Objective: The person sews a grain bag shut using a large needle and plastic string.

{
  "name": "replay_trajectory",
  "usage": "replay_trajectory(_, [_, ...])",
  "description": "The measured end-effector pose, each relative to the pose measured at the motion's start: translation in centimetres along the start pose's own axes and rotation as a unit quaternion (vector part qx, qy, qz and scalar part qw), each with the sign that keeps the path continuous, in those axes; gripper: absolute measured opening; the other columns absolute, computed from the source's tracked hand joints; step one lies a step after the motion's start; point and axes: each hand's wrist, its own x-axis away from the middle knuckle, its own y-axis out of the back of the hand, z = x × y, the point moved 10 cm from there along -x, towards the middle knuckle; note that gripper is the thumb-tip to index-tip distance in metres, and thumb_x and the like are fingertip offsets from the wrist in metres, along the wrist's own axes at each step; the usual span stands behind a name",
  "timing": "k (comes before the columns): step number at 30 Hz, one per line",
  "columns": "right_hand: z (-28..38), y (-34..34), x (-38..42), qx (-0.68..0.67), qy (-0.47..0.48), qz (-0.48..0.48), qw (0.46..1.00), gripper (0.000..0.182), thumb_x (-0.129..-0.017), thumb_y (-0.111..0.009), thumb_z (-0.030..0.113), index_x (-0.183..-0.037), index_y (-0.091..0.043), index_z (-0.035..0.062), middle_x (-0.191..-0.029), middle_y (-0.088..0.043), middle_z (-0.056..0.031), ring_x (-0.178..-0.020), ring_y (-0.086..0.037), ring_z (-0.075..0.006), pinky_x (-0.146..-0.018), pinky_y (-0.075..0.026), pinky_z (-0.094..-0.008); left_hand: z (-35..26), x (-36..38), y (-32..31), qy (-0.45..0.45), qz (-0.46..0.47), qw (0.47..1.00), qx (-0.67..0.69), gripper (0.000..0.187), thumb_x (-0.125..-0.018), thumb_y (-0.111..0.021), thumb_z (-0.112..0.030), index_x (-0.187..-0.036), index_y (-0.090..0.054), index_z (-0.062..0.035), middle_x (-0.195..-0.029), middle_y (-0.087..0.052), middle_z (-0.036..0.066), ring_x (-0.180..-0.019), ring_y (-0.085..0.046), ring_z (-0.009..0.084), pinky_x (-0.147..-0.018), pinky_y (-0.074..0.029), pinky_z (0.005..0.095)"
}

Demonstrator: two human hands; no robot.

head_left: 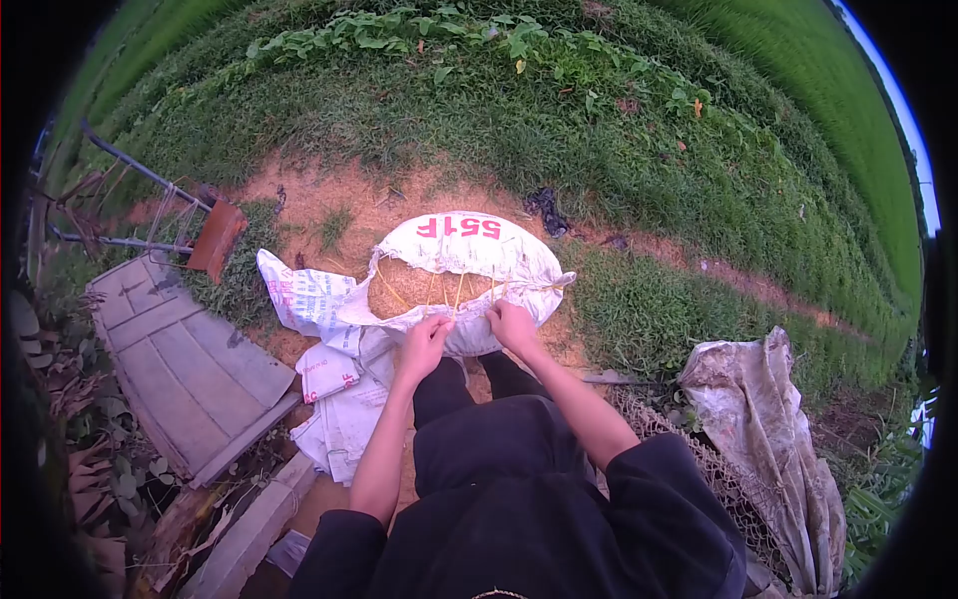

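Observation:
A white woven sack (512,262) with red "551F" print lies in front of my feet, full of golden-brown grain (397,288). Several strands of yellow string (458,292) stretch across its gaping mouth, from one rim to the other. My left hand (426,339) pinches at the near rim, where a yellow strand ends. Close to its right, my right hand (512,324) has its fingers closed on the same rim. Whether the right fingers also hold string is hidden.
More white printed sacks (339,399) lie left of the full one. A grey panel (195,364) and a metal frame with a brown board (217,240) are farther left. To the right are a dirty crumpled sheet (753,419) and netting (704,454). Grass (639,180) rises ahead.

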Motion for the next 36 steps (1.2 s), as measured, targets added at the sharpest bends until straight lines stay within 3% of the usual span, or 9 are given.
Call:
replay_trajectory(5, [-0.3,-1.9,-0.7,0.054,-0.075,0.252,0.963,0.034,-0.094,-0.061,0.031,-0.084,-0.074,0.0004,-0.081,-0.074,-0.0175,-0.061,-0.071,-0.0291,-0.073,-0.058,-0.0422,-1.1,5.1,-2.1,-0.086,0.049,0.994,-0.045,0.021,-0.099,-0.060,-0.022,-0.104,-0.071,-0.0044,-0.083,-0.070,0.020,-0.078,-0.070,0.0359,-0.069,-0.051,0.0441])
replay_trajectory(7, [1.3,-1.7,-0.2,0.053,-0.068,0.229,0.970,0.039,-0.097,-0.058,0.031,-0.084,-0.072,-0.0023,-0.076,-0.073,-0.0145,-0.052,-0.068,-0.0201,-0.064,-0.058,-0.0371,0.2,6.7,-2.2,-0.081,0.066,0.991,-0.079,0.020,-0.098,-0.060,-0.022,-0.103,-0.071,-0.0068,-0.086,-0.070,0.020,-0.081,-0.069,0.0395,-0.069,-0.051,0.0473])
replay_trajectory(9, [2.6,-3.2,1.8,-0.233,-0.172,0.235,0.928,0.038,-0.100,-0.055,0.030,-0.089,-0.071,-0.0026,-0.072,-0.073,-0.0119,-0.055,-0.069,-0.0178,-0.056,-0.057,-0.0325,0.4,7.9,-2.3,-0.121,0.073,0.986,-0.092,0.020,-0.098,-0.060,-0.023,-0.101,-0.071,-0.0076,-0.085,-0.071,0.018,-0.081,-0.070,0.0382,-0.070,-0.052,0.0480])
replay_trajectory(17, [1.6,-6.1,3.1,-0.273,-0.136,0.110,0.946,0.027,-0.104,-0.056,0.019,-0.089,-0.068,-0.0007,-0.068,-0.067,-0.0061,-0.049,-0.058,-0.0118,-0.046,-0.046,-0.0282,0.2,7.2,-2.0,-0.179,0.127,0.962,-0.164,0.018,-0.096,-0.063,-0.019,-0.108,-0.072,-0.0101,-0.089,-0.071,0.012,-0.085,-0.069,0.0351,-0.074,-0.053,0.0439])
replay_trajectory(21, [1.9,-5.1,3.1,-0.255,-0.137,0.125,0.949,0.025,-0.103,-0.058,0.019,-0.089,-0.068,0.0004,-0.067,-0.067,-0.0053,-0.049,-0.059,-0.0123,-0.047,-0.046,-0.0293,-12.9,8.3,4.1,-0.144,0.117,0.975,0.124,0.026,-0.099,-0.062,-0.010,-0.124,-0.068,-0.0077,-0.081,-0.061,0.001,-0.073,-0.060,0.0138,-0.071,-0.049,0.0279])
replay_trajectory(25, [1.4,-5.3,2.9,-0.180,-0.141,0.123,0.966,0.024,-0.100,-0.062,0.020,-0.086,-0.070,0.0022,-0.064,-0.065,-0.0034,-0.051,-0.061,-0.0118,-0.050,-0.049,-0.0302,-30.7,18.4,13.4,-0.242,0.252,0.779,0.521,0.037,-0.099,-0.061,-0.015,-0.127,-0.062,0.0085,-0.067,-0.059,0.004,-0.055,-0.053,0.0082,-0.052,-0.040,0.0262])
replay_trajectory(26, [1.2,-5.6,2.6,-0.196,-0.132,0.121,0.964,0.024,-0.100,-0.063,0.020,-0.086,-0.070,0.0022,-0.064,-0.065,-0.0034,-0.051,-0.061,-0.0118,-0.050,-0.049,-0.0298,-35.9,19.8,15.2,-0.393,0.316,0.696,0.511,0.039,-0.098,-0.061,-0.017,-0.125,-0.063,0.0102,-0.067,-0.063,0.011,-0.047,-0.051,0.0115,-0.044,-0.034,0.0295])
replay_trajectory(27, [1.0,-6.0,2.3,-0.214,-0.123,0.117,0.962,0.024,-0.099,-0.063,0.021,-0.085,-0.070,0.0021,-0.064,-0.065,-0.0034,-0.052,-0.061,-0.0118,-0.051,-0.049,-0.0294,-39.0,21.3,16.2,-0.424,0.355,0.650,0.521,0.025,-0.098,-0.058,-0.014,-0.105,-0.066,0.0077,-0.067,-0.063,0.014,-0.041,-0.045,0.0144,-0.041,-0.027,0.0331])
replay_trajectory(36, [0.3,-5.6,0.6,-0.222,-0.112,0.127,0.960,0.026,-0.099,-0.065,0.022,-0.084,-0.068,0.0011,-0.063,-0.064,-0.0041,-0.052,-0.059,-0.0114,-0.050,-0.048,-0.0298,-42.1,22.0,12.6,-0.435,0.383,0.614,0.536,0.025,-0.101,-0.056,-0.019,-0.106,-0.068,0.0028,-0.064,-0.059,0.009,-0.041,-0.042,0.0117,-0.042,-0.024,0.0315])
